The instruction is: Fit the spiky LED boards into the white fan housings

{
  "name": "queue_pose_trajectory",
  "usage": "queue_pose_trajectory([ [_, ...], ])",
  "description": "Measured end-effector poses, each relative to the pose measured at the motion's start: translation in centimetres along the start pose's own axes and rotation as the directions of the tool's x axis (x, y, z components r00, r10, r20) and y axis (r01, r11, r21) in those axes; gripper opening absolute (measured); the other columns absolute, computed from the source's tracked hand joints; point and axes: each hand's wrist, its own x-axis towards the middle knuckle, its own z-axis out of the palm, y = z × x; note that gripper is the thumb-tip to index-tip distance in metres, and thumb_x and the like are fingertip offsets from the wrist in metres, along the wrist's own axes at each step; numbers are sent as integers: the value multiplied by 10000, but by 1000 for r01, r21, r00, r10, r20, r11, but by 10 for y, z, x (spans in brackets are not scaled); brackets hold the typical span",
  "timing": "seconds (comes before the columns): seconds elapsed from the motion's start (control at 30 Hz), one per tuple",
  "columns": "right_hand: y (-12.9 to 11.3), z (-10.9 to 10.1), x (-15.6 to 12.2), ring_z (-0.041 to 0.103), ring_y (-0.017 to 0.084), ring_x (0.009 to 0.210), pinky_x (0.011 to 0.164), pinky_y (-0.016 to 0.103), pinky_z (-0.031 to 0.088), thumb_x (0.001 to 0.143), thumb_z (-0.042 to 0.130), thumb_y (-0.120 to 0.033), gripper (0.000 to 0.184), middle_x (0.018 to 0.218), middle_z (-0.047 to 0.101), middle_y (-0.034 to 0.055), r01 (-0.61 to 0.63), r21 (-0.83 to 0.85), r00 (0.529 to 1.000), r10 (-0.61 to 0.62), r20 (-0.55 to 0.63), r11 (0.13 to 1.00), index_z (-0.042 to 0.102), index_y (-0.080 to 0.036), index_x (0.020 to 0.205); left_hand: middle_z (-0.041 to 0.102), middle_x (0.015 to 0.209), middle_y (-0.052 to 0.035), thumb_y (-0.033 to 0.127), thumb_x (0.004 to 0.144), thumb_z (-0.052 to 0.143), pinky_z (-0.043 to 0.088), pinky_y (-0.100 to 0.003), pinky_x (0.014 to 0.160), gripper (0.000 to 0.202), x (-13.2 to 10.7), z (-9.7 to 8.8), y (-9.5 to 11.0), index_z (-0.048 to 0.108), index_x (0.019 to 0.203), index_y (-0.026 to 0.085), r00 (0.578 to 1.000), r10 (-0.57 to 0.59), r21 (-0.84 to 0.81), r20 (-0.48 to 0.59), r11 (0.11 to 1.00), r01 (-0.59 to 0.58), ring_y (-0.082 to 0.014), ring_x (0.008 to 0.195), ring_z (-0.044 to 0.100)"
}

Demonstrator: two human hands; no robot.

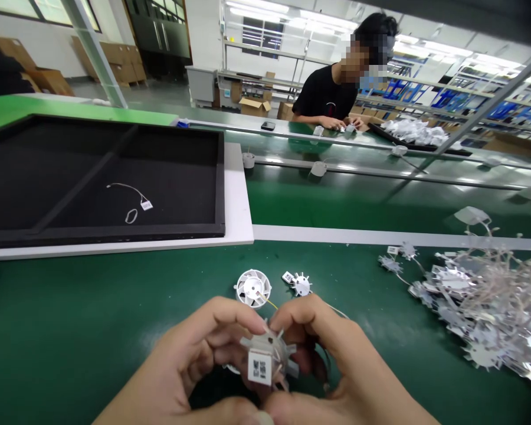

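Close to me, my left hand (203, 354) and my right hand (331, 360) both grip a small star-shaped metal piece (272, 348) with short radiating fins. A white tag with a printed code (259, 367) hangs at its front. The fingers curl round the piece from both sides, and the thumbs meet below it. Just beyond my hands lies a round white spoked housing (252, 288) with a yellow wire. Beside that housing, a second star-shaped metal piece (301, 284) lies flat with its own tag. Whatever sits under the held piece is mostly hidden by my fingers.
At the right is a heaped pile of tagged star-shaped pieces with wires (491, 307). A black divided tray (177, 177) on a white board (239, 206) holds a loose tagged wire. Across the bench a person (327, 94) handles small white parts near a tray of white pieces (416, 133).
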Motion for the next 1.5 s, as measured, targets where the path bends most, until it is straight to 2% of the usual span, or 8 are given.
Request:
queue_pose_trajectory([
  [0.17, -11, -13, 6, 577, 146, 677, 539, 217, 387, 774, 871, -381, 289, 774, 621, -18, -202, 111, 962, 176, 211, 973, 775, -309, 1038, 822, 1001, 0, 356, 835, 955, 612, -226, 819, 350, 7, -3, 5, 726, 1087, 277, 987, -160, -357, 34, 920, 161, -133, 813, 781],
  [0.33, -15, -16, 9, 593, 171, 660, 553, 266, 404, 971, 631, -433, 236, 782, 726, 43, -239, 190, 954, 193, 230, 952, 786, -258, 1000, 840, 950, -28, 284, 899, 903, 628, -183, 761, 412, 8, -12, -2, 747, 1280, 273, 993, -103, -334, 49, 936, 114, -159, 848, 806],
  [0.47, -13, -17, 14, 608, 181, 659, 590, 287, 432, 977, 592, -433, 309, 746, 721, 58, -185, 109, 961, 157, 227, 977, 721, -210, 807, 842, 957, -35, 342, 945, 857, 648, -167, 744, 339, 8, -14, -3, 768, 1267, 282, 992, -76, -325, 101, 940, 105, -151, 826, 810],
  [0.83, -5, -14, 11, 605, 138, 633, 589, 249, 425, 1044, 527, -338, 314, 707, 700, -4, -2, -128, 991, 19, 135, 992, 657, -226, 782, 818, 888, -26, 250, 884, 901, 668, -166, 589, 228, 16, -11, 3, 817, 1096, 250, 992, -100, -350, 70, 929, 118, -169, 777, 799],
  [1.07, -1, -11, 11, 580, 133, 599, 551, 239, 430, 917, 724, -308, 143, 736, 699, -11, 50, 33, 992, -54, 117, 998, 813, -265, 1020, 815, 859, -21, 267, 871, 914, 659, -160, 571, 226, 16, -13, 5, 812, 1072, 247, 994, -104, -329, 41, 938, 112, -142, 722, 770],
  [1.13, -2, -9, 12, 517, 120, 559, 523, 237, 394, 888, 765, -319, 133, 686, 662, -19, 40, 61, 994, -47, 103, 997, 828, -252, 984, 816, 866, -18, 273, 863, 921, 653, -158, 570, 225, 17, -13, 4, 810, 1057, 244, 993, -109, -321, 38, 940, 116, -137, 710, 768],
  [1.33, -5, -11, 14, 466, 105, 552, 506, 249, 311, 963, 705, -354, 215, 643, 668, -24, -106, -8, 977, 106, 186, 994, 813, -231, 823, 802, 824, 9, 340, 842, 933, 617, -154, 640, 247, 9, -15, -2, 797, 1035, 265, 989, -135, -120, -66, 985, 126, -150, 772, 769],
  [1.5, 7, -28, 22, 507, 143, 625, 572, 268, 380, 938, 676, -451, 313, 667, 640, 5, -211, -4, 962, 209, 178, 977, 750, -201, 766, 800, 957, 14, 447, 780, 898, 589, -235, 791, 296, 3, -15, 6, 804, 1031, 321, 935, -22, 352, -355, 923, 155, -186, 852, 701],
])
